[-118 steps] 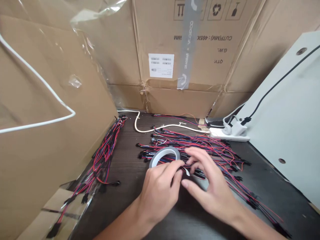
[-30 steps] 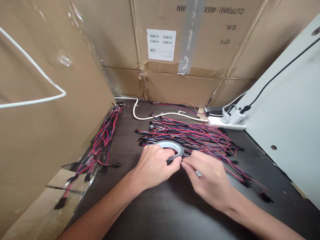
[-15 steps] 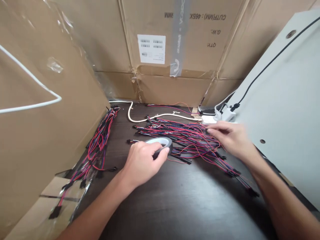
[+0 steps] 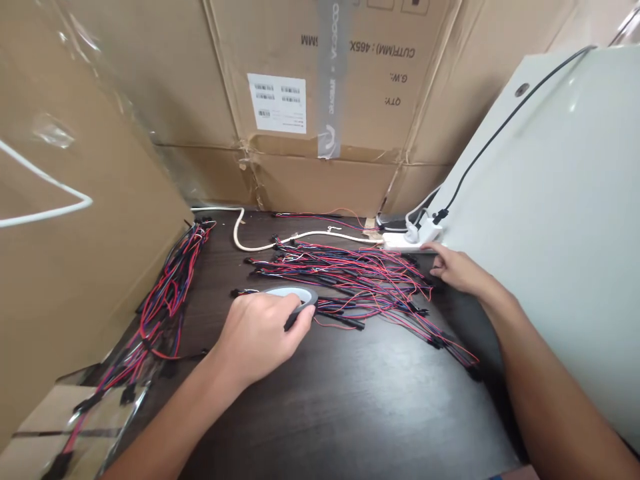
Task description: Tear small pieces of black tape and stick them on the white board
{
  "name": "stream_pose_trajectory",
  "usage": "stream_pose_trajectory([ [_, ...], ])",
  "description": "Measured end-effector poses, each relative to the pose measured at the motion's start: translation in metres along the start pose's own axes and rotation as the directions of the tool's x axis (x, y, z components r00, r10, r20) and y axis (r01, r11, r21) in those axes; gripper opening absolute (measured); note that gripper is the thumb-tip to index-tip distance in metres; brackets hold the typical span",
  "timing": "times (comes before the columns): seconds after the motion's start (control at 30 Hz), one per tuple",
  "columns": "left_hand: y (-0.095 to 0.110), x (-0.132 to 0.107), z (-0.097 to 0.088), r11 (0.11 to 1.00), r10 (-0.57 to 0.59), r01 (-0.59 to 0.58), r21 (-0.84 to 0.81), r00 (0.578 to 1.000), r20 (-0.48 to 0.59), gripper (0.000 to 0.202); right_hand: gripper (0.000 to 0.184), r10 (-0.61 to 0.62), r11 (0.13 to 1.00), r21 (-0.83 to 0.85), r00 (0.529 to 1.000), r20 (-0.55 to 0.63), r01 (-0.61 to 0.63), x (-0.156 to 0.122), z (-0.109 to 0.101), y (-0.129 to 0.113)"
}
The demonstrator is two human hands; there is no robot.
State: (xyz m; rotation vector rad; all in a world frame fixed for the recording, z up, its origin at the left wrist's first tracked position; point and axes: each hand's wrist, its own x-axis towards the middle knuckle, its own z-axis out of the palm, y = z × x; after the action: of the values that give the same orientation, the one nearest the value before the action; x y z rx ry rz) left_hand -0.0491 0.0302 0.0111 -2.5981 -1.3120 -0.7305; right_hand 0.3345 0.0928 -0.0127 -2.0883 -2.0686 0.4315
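Note:
My left hand (image 4: 267, 327) is closed around the near side of a roll of black tape (image 4: 311, 297), whose pale inner ring shows between thumb and fingers. The roll sits just above the near edge of a spread of red, blue and black wires (image 4: 345, 270) with black connectors. At the right end of these wires is my right hand (image 4: 453, 268), holding nothing. Its index finger reaches out to the front edge of a white power strip (image 4: 395, 241), while the other fingers are partly curled. Plugs and a white adapter (image 4: 429, 230) stand in the strip.
Another wire bundle (image 4: 173, 280) lies along the left cardboard wall (image 4: 90, 267). A white cable (image 4: 260, 249) snakes across the back of the dark table (image 4: 330, 400). A large carton (image 4: 325, 180) closes off the back, and a pale panel (image 4: 560, 220) leans at the right.
My right hand has moved from above the wires to the right, to the power strip, its index finger now extended. The left hand still holds the tape roll. The view has shifted rightward.

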Motion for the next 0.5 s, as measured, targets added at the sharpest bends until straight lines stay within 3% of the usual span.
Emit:
stream_pose_trajectory([
  [0.17, -0.001, -0.001, 0.003, 1.000, -0.008, 0.008, -0.018, 1.000, 0.014, 0.038, 0.053, 0.066, 0.988, -0.143, 0.998, 0.021, -0.062, 0.005, 0.004, 0.003],
  [0.3, -0.001, -0.002, 0.002, 1.000, 0.002, -0.002, -0.014, 1.000, 0.024, 0.038, 0.055, 0.186, 0.946, -0.266, 0.982, -0.020, -0.185, 0.007, 0.006, 0.008],
  [0.5, 0.001, -0.001, 0.000, 1.000, 0.025, -0.025, 0.008, 1.000, -0.001, 0.036, 0.054, 0.327, 0.870, -0.367, 0.942, -0.068, -0.329, 0.000, 0.001, -0.005],
])
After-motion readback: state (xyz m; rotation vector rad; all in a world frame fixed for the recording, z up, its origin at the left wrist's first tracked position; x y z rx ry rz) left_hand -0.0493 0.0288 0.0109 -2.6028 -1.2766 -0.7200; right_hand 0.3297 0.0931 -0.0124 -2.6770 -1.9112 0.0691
